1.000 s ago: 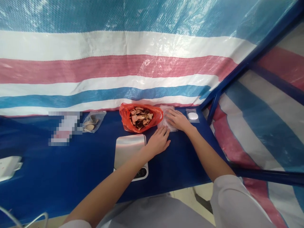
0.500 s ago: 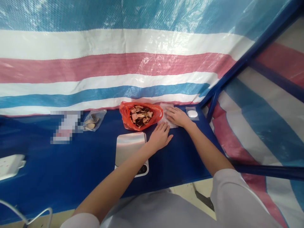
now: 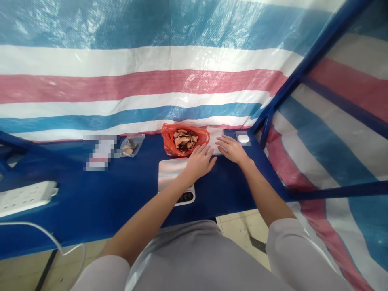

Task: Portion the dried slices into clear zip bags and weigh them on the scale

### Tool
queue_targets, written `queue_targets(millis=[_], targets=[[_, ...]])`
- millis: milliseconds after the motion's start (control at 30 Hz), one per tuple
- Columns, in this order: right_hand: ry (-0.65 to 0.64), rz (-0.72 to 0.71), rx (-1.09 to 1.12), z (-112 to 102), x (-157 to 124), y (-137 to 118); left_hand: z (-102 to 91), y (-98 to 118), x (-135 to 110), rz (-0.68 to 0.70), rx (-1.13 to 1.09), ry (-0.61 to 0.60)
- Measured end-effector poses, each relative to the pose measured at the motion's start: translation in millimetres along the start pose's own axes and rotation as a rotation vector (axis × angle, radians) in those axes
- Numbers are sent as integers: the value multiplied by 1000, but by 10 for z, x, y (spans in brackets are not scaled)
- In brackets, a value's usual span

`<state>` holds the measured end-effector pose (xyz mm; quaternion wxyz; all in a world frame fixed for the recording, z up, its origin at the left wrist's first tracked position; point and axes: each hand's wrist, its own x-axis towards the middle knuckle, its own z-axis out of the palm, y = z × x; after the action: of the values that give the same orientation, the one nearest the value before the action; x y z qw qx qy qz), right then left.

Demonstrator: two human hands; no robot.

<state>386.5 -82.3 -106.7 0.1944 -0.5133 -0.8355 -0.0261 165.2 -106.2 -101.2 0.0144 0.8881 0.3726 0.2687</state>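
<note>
My left hand [image 3: 200, 163] is open, fingers stretched toward the near right side of a red plastic bag [image 3: 169, 147]. Its fingertips overlap the bag's edge in view; I cannot tell whether they touch. The bag's mouth gapes, showing dried brownish peel-like pieces [image 3: 185, 140]. My right hand [image 3: 233, 149] is open with fingers spread, at the right edge of some flat clear plastic bags [image 3: 214, 139]. Neither hand holds anything that I can see. Under my left forearm is a white kitchen scale [image 3: 171, 171] with a shiny plate, partly hidden by the arm.
A small clear bag with a white round item [image 3: 243, 138] lies far right. Leftward are a zip bag of brownish pieces [image 3: 130, 147], a pixelated paper [image 3: 101, 151] and a white power strip [image 3: 28, 198] with a cable. Striped sheeting [image 3: 151, 87] and blue frame bars [image 3: 285, 93] enclose the table.
The camera view has shifted, showing more of the table's left. My left hand has moved left toward the red bag. My right hand has drawn back toward me, uncovering more of the clear bags.
</note>
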Motion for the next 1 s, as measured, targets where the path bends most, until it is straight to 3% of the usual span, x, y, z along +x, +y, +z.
queue_targets(millis=[300, 567, 767, 1000], targets=[[59, 40, -24, 132, -194, -598, -573, -382, -394, -140, 44, 144], [57, 135, -60, 419, -218, -913, -821, -958, -985, -363, 76, 175], [5, 234, -15, 566, -195, -1022, -884, -1283, -1298, -484, 136, 44], [-80, 266, 13, 546, -199, -1041, -819, -1344, -1421, -559, 221, -181]])
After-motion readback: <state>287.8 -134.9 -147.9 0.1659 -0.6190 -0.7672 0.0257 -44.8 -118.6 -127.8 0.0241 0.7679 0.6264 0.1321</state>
